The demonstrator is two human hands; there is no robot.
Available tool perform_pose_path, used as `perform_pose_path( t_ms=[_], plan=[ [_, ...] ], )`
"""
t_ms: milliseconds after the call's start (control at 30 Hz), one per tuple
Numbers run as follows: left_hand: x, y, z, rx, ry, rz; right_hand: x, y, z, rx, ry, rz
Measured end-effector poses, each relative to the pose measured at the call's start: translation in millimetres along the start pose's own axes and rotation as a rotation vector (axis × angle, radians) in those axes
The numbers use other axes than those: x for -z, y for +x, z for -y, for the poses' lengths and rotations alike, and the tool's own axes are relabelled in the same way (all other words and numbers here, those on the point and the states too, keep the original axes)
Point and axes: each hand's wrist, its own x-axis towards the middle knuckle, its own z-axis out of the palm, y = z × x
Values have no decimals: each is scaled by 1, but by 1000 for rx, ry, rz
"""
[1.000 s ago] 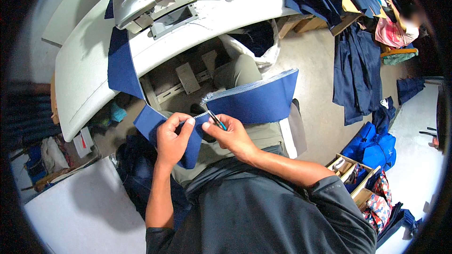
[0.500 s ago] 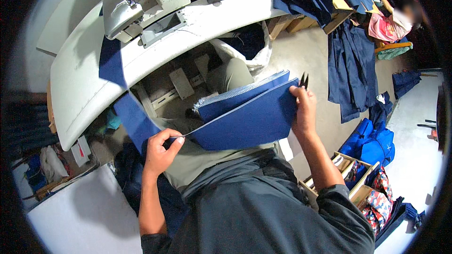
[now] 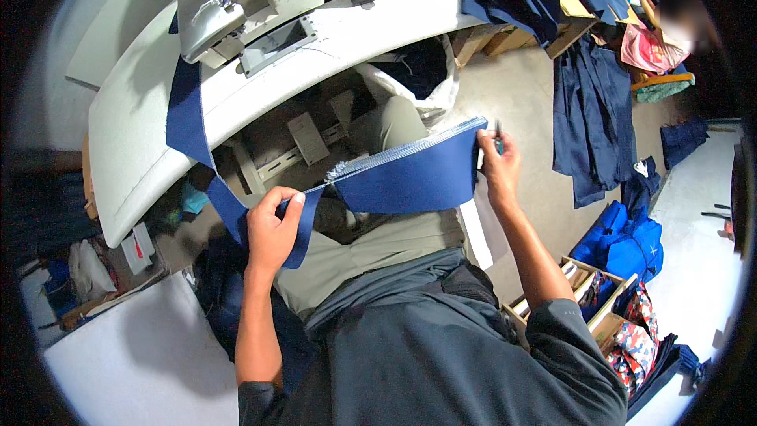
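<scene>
A stack of navy blue fabric panels (image 3: 406,185), its upper edge thick with whitish overlock stitching, lies across my lap. My right hand (image 3: 502,170) pinches the stack's upper right corner and also keeps small dark thread snips (image 3: 497,142) in its palm, partly hidden by the fingers. My left hand (image 3: 272,229) is closed on the stitched edge of blue fabric at the stack's left end, and a flap of it droops below the fingers. From there a chain of blue fabric (image 3: 189,114) runs up over the table edge towards the sewing machine (image 3: 244,12).
The white machine table (image 3: 134,142) curves across the front. A white cloth bag (image 3: 441,95) with dark fabric sits under it. At right are hanging navy garments (image 3: 587,118), a bright blue bundle (image 3: 619,241) and a wooden divided box (image 3: 579,276). Another person sits far right.
The large blue panel held in front of the stack has come in line with it, baring the stitched edges. My left hand has risen slightly, and the snips have turned in my right hand.
</scene>
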Motion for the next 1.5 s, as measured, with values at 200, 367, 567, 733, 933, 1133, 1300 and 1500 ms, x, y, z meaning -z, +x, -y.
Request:
perform_pose_path(
  t_ms=[200, 367, 567, 733, 933, 1133, 1300, 1500],
  plan=[
    [3, -7, -3, 33, -52, 8, -13, -57, 37, 119, 358, -17],
    [1, -9, 3, 78, -117, 60, -48, -116, 37, -205, 428, 642],
    [-5, -15, 5, 43, -150, -2, -113, -134, 18, -478, 296, 923],
    [-8, -19, 10, 31, -170, -9, -129, -137, 20, -511, 328, 938],
    [-5, -21, 10, 70, -157, 58, -143, -144, 25, -492, 345, 891],
    [-2, -23, 4, 104, -209, 79, -123, -152, 33, -527, 462, 873],
    [-12, -23, -11, 64, -328, 71, -121, -166, 45, -274, 297, 811],
    [-16, -17, -14, 40, -225, 196, -99, -159, 42, 18, 303, 674]
  ],
)
